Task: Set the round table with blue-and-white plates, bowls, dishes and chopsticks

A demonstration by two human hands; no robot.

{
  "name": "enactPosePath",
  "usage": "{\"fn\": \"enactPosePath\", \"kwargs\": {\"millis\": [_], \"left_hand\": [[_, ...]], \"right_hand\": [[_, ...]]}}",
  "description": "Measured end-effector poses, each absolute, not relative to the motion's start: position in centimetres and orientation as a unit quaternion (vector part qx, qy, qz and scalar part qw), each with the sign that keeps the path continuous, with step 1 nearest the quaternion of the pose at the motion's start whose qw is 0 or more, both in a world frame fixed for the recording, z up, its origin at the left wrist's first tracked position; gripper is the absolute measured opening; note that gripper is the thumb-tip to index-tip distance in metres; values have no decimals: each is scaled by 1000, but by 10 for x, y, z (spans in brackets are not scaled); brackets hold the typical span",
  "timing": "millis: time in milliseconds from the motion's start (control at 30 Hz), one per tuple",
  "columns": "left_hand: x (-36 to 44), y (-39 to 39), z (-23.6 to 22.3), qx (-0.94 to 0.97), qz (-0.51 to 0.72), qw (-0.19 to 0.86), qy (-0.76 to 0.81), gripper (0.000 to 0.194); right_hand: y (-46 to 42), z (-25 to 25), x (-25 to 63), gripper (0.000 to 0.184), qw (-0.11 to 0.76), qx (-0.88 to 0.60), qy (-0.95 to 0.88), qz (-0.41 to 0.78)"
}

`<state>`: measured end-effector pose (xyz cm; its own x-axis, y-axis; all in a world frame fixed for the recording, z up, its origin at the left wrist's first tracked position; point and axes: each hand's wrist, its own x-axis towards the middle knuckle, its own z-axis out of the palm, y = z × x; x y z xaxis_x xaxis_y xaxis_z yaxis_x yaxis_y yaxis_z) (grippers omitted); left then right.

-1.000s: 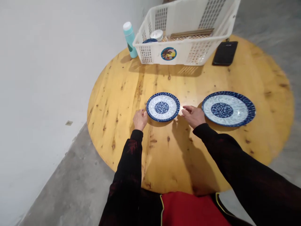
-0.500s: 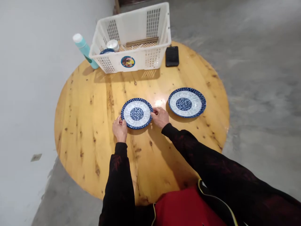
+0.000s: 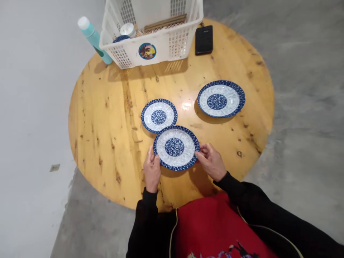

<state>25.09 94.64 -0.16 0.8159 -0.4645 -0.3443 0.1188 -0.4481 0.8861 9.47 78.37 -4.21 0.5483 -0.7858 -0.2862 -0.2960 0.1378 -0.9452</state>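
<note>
left hand (image 3: 152, 169) and right hand (image 3: 211, 162) hold a blue-and-white plate (image 3: 174, 147) by its rim, two more plates (image 3: 159, 115) (image 3: 221, 99) lie ahead on the worktop (image 3: 107, 143), and a blue dish (image 3: 120, 38) sits in the basket (image 3: 166, 46) beyond.

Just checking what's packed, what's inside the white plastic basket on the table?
Inside the basket are a white round item, a blue-rimmed dish and flat wooden sticks. Its front wall hides anything lower down.
</note>
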Motion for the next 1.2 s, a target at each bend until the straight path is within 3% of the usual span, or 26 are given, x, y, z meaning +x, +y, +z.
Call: {"fn": "enactPosePath", "kwargs": {"millis": [200,933,1200], "left_hand": [[216,970,-28,778,-315,538,-72,56],[234,996,-48,801,-288,513,-105,54],[232,991,-49,809,-287,500,-114,51]], "right_hand": [[812,-69,60,42,608,-621,467,-163],[837,-81,73,32,603,-630,458,-172],[831,-86,66,38,622,-606,464,-176]]}}
